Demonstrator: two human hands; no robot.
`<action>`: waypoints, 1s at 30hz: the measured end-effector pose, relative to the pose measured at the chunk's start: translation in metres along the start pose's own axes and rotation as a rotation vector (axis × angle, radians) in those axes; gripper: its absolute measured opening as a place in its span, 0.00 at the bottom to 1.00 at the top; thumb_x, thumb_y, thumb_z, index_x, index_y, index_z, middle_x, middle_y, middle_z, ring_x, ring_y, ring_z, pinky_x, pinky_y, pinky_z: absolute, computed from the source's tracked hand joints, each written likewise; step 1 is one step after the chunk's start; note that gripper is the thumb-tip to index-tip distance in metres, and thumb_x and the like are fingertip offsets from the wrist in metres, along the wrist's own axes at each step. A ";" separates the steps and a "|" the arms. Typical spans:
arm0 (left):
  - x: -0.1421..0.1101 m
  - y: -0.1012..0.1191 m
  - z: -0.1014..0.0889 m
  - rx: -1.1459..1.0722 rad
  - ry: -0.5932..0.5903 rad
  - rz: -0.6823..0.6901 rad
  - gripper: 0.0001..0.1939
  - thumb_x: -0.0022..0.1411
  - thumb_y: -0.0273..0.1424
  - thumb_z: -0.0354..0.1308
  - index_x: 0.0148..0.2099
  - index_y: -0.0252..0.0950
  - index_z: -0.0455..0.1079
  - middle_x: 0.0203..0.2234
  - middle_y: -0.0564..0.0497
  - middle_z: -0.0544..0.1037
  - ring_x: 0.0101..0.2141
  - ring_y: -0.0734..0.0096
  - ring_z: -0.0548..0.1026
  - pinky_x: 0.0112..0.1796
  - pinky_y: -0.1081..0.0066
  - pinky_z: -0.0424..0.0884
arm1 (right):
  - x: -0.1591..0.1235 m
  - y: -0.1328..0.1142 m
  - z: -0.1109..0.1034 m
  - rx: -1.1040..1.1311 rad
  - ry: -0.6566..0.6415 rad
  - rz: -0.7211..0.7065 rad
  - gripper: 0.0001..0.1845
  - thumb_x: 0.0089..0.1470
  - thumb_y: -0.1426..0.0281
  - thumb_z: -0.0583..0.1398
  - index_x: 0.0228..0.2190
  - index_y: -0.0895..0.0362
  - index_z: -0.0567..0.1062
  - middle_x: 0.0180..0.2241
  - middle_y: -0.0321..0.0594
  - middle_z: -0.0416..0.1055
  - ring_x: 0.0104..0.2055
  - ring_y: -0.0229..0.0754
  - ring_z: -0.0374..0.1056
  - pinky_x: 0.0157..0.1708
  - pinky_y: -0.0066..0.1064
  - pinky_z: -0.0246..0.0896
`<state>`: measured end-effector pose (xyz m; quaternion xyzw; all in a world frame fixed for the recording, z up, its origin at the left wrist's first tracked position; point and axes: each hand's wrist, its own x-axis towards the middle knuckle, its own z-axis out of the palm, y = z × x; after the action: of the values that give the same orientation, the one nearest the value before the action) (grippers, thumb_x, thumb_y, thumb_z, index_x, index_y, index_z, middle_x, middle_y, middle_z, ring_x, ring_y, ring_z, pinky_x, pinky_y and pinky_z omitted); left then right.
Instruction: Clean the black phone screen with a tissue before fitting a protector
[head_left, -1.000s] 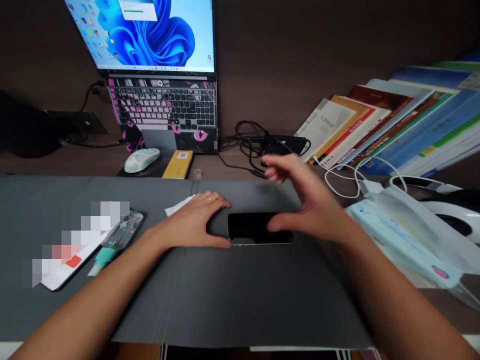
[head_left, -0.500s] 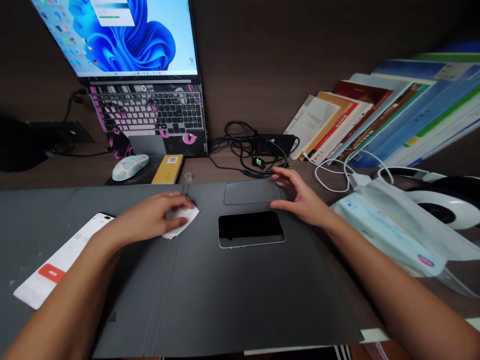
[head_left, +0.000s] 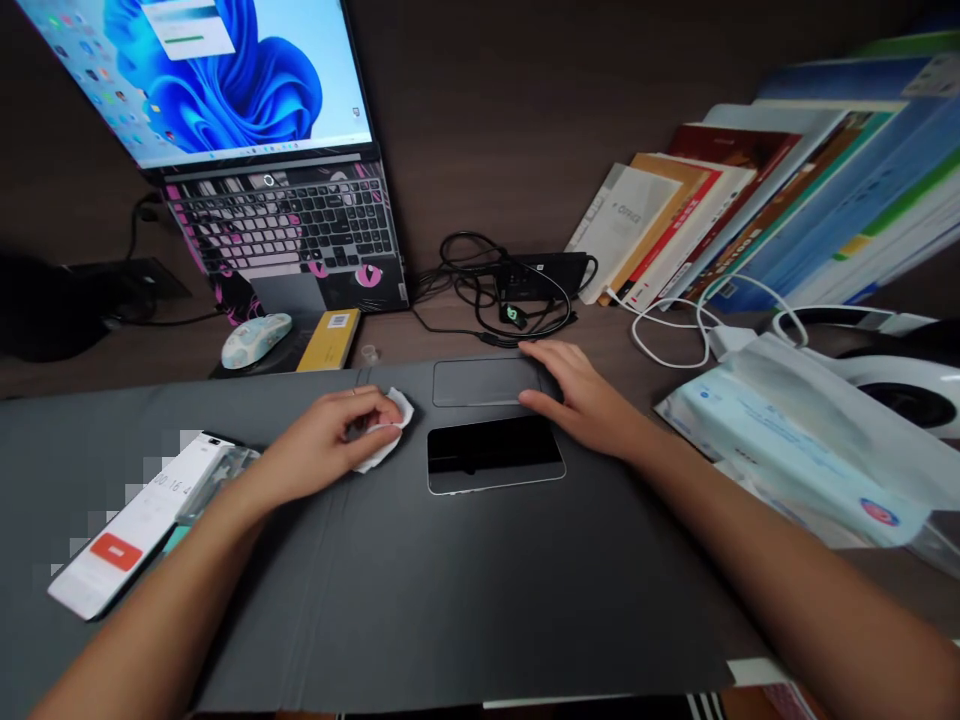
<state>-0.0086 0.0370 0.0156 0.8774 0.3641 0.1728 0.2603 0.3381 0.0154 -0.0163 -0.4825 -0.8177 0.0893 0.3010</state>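
My left hand (head_left: 341,440) is closed on a crumpled white tissue (head_left: 384,452), just above the dark grey desk mat (head_left: 450,590). To the right, a clear, dark-edged glass screen protector (head_left: 480,383) lies flat on the mat. Over its right end is my right hand (head_left: 570,392), thumb and fingers spread apart near its long edges; whether they touch the glass I cannot tell. Directly below the protector lies a phone (head_left: 495,457) with a black screen, face up.
A second phone (head_left: 127,530) showing a timer lies at left, beside a small clear packet (head_left: 225,470) partly behind my left forearm. Behind the mat stand a laptop (head_left: 292,230), mouse (head_left: 255,340), yellow box (head_left: 330,340), cables (head_left: 480,290) and leaning books (head_left: 712,200). A tissue pack (head_left: 795,450) lies at right.
My left hand has lifted slightly and moved right, gathering the tissue more tightly. My right hand has moved left over the end of the screen protector. The view has shifted slightly.
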 end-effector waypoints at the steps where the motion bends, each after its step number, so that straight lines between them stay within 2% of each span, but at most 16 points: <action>1: 0.000 0.006 0.005 -0.012 0.019 0.021 0.11 0.71 0.39 0.53 0.41 0.39 0.73 0.37 0.50 0.77 0.36 0.68 0.74 0.36 0.70 0.68 | 0.000 -0.002 0.000 0.009 -0.001 -0.004 0.35 0.64 0.48 0.54 0.64 0.54 0.62 0.61 0.53 0.64 0.64 0.59 0.58 0.64 0.60 0.54; 4: 0.001 0.020 0.021 -0.005 0.018 0.089 0.10 0.73 0.37 0.52 0.43 0.39 0.73 0.38 0.50 0.77 0.38 0.67 0.74 0.40 0.67 0.70 | 0.000 -0.003 0.001 0.032 0.005 -0.004 0.35 0.64 0.47 0.53 0.64 0.54 0.63 0.61 0.53 0.64 0.65 0.59 0.58 0.64 0.61 0.54; 8: 0.002 0.027 0.029 0.191 -0.058 0.248 0.14 0.75 0.37 0.50 0.55 0.40 0.70 0.51 0.46 0.76 0.51 0.61 0.72 0.53 0.57 0.69 | 0.000 -0.002 0.000 0.046 0.017 -0.006 0.34 0.65 0.47 0.53 0.63 0.52 0.63 0.61 0.52 0.64 0.65 0.60 0.57 0.64 0.63 0.53; 12: -0.004 0.026 0.027 0.382 -0.046 0.239 0.20 0.76 0.38 0.46 0.65 0.40 0.64 0.64 0.44 0.68 0.61 0.57 0.68 0.60 0.51 0.65 | 0.000 -0.001 0.000 0.048 0.023 -0.003 0.33 0.65 0.49 0.53 0.63 0.55 0.64 0.61 0.54 0.65 0.65 0.60 0.57 0.64 0.61 0.53; 15: -0.017 0.031 0.037 0.485 -0.074 0.190 0.29 0.75 0.45 0.46 0.72 0.37 0.55 0.70 0.41 0.56 0.67 0.51 0.60 0.64 0.49 0.60 | 0.000 -0.002 -0.001 0.049 0.022 -0.004 0.32 0.66 0.49 0.52 0.63 0.54 0.64 0.61 0.53 0.65 0.65 0.59 0.57 0.64 0.60 0.53; 18: -0.029 0.038 0.053 0.503 -0.080 0.149 0.43 0.71 0.52 0.49 0.76 0.36 0.38 0.73 0.39 0.45 0.70 0.45 0.51 0.66 0.47 0.57 | 0.000 -0.002 0.000 0.048 0.021 -0.022 0.32 0.67 0.49 0.51 0.63 0.55 0.64 0.61 0.53 0.65 0.65 0.58 0.57 0.65 0.59 0.52; 22: -0.032 0.042 0.067 0.458 -0.118 0.176 0.47 0.71 0.53 0.48 0.76 0.40 0.23 0.73 0.39 0.38 0.71 0.46 0.46 0.66 0.46 0.57 | 0.000 -0.001 0.001 0.040 0.027 -0.035 0.33 0.67 0.49 0.50 0.63 0.56 0.63 0.61 0.53 0.64 0.65 0.57 0.56 0.65 0.58 0.52; 24: -0.029 0.043 0.068 0.429 -0.149 0.196 0.48 0.72 0.53 0.47 0.75 0.40 0.21 0.73 0.39 0.37 0.71 0.46 0.44 0.66 0.46 0.57 | -0.001 -0.001 0.002 0.041 0.029 -0.035 0.32 0.67 0.49 0.50 0.64 0.54 0.63 0.61 0.51 0.64 0.65 0.56 0.56 0.65 0.57 0.52; 30: -0.021 0.054 0.067 0.375 -0.289 0.285 0.47 0.71 0.52 0.50 0.76 0.40 0.25 0.73 0.42 0.36 0.72 0.49 0.42 0.68 0.49 0.52 | -0.002 -0.001 0.002 0.042 0.029 -0.043 0.32 0.68 0.50 0.49 0.63 0.56 0.64 0.60 0.53 0.65 0.65 0.55 0.56 0.65 0.55 0.53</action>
<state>0.0397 -0.0323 -0.0090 0.9681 0.2219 0.0103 0.1155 0.3371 0.0136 -0.0177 -0.4596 -0.8213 0.0930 0.3248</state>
